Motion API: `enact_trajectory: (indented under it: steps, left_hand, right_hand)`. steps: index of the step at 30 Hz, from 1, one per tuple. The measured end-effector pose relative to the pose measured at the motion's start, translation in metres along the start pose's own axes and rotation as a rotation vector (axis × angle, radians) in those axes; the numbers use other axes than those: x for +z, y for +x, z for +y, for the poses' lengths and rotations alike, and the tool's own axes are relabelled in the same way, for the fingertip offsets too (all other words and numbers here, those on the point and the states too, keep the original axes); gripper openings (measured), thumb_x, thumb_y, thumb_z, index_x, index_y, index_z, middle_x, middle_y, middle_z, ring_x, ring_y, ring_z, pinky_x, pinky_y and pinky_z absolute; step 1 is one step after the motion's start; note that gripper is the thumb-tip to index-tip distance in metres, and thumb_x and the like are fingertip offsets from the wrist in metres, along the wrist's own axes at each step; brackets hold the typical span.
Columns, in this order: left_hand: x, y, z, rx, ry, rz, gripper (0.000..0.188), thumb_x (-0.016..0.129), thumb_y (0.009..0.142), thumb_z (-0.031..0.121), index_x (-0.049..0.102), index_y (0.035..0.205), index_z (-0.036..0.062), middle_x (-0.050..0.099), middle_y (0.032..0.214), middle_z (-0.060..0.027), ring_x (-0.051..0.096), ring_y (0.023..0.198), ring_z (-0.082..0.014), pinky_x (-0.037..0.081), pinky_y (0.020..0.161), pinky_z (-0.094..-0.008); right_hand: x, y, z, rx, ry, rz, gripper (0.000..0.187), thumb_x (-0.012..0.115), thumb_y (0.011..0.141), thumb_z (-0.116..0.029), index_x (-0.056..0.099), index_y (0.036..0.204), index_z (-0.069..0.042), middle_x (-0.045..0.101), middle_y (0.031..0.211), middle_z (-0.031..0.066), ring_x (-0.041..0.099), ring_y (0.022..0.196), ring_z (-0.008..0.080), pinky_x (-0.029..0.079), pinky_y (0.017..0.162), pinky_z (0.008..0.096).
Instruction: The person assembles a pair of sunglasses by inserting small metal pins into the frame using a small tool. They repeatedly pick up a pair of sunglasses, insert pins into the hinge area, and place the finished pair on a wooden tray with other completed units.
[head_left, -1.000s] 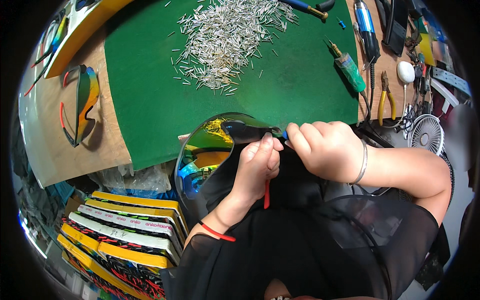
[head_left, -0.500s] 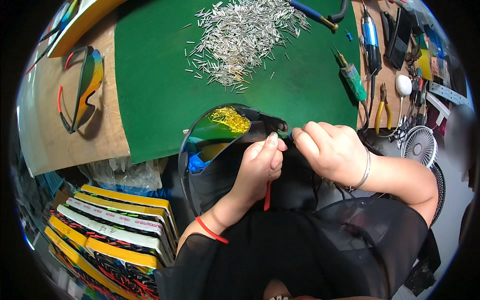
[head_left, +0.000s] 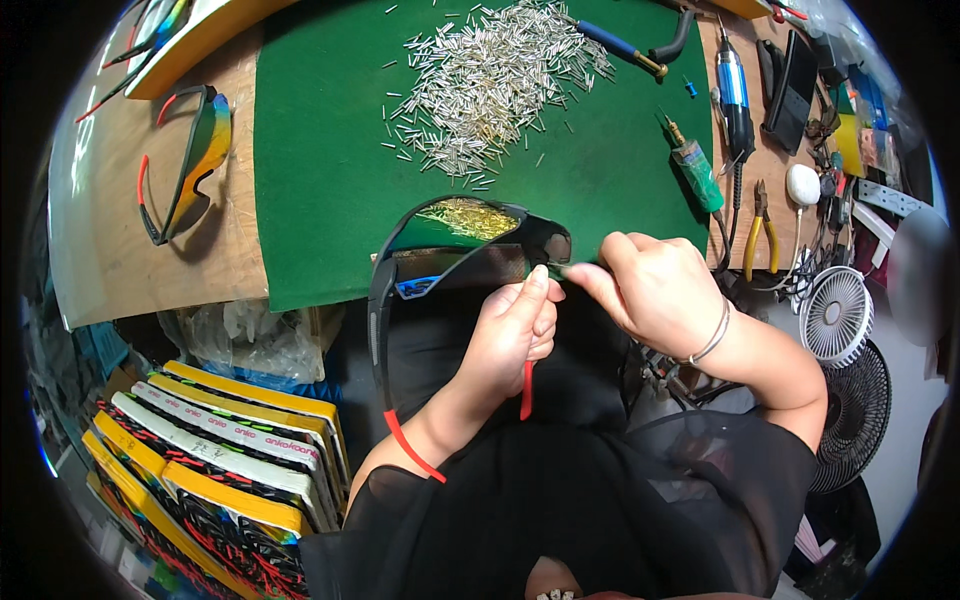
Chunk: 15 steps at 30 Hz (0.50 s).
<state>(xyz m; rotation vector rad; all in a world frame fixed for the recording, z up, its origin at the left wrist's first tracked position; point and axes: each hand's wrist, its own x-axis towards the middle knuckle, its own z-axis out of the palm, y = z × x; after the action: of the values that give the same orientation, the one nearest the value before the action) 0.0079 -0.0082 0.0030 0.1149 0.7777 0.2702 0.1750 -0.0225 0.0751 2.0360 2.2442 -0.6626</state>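
My left hand [head_left: 510, 330] is closed around one arm of a pair of wraparound sunglasses [head_left: 465, 240] near its hinge, with the red arm tip hanging below my fingers. The other arm, black with a red tip, stretches down along my left forearm. Their mirrored lens reflects the green mat and the metal pins. Close to the same hinge, my right hand [head_left: 665, 295] has its fingers curled and the thumb pointing at my left fingertips. Something thin seems to be pinched there, too small to name.
A green mat [head_left: 330, 180] bears a heap of small metal pins [head_left: 490, 85]. To the right lie a green-handled tool [head_left: 697, 175], a blue electric screwdriver [head_left: 734, 90] and yellow-handled cutters [head_left: 760, 235]. Another pair of sunglasses [head_left: 190, 165] lies left, above stacked boxes [head_left: 220, 440] of glasses.
The sunglasses have tilted, so the lens reflection has changed. My right thumb has straightened toward the hinge, and the right elbow has come inward. The whole view has shifted a little.
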Motion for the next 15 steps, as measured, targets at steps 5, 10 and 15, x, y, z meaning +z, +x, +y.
enact_trajectory:
  steps: [5,10,15]
  left_hand:
    - [0.0021,0.0003,0.0016,-0.004,-0.008,-0.001,0.029,0.039,0.095,0.031,0.049,0.082,0.0076,0.035,0.052,0.0053,0.027,0.04,-0.0025,0.024,0.036,-0.0162]
    - [0.002,-0.0011,0.0009,-0.015,0.011,0.022,0.028,0.04,0.095,0.031,0.049,0.081,0.0077,0.034,0.052,0.0053,0.026,0.04,-0.0026,0.024,0.036,-0.0164]
    - [0.0022,-0.0001,0.002,-0.02,0.025,0.019,0.028,0.04,0.094,0.031,0.048,0.082,0.0078,0.034,0.052,0.0055,0.026,0.04,-0.0027,0.024,0.036,-0.0168]
  right_hand:
    - [0.0022,-0.0034,-0.0015,-0.109,0.181,0.174,0.03,0.064,0.076,-0.027,0.048,0.08,-0.002,0.051,0.064,0.0117,0.057,0.052,0.0282,0.047,0.046,0.035]
    - [0.0067,0.0003,0.0025,0.052,0.077,0.062,0.031,0.062,0.079,-0.03,0.052,0.07,-0.002,0.055,0.058,0.0138,0.057,0.05,0.0296,0.047,0.046,0.0347]
    - [0.0032,-0.0059,-0.0048,-0.085,0.22,0.27,0.027,0.061,0.08,-0.026,0.053,0.069,-0.003,0.054,0.057,0.0136,0.057,0.05,0.029,0.047,0.046,0.035]
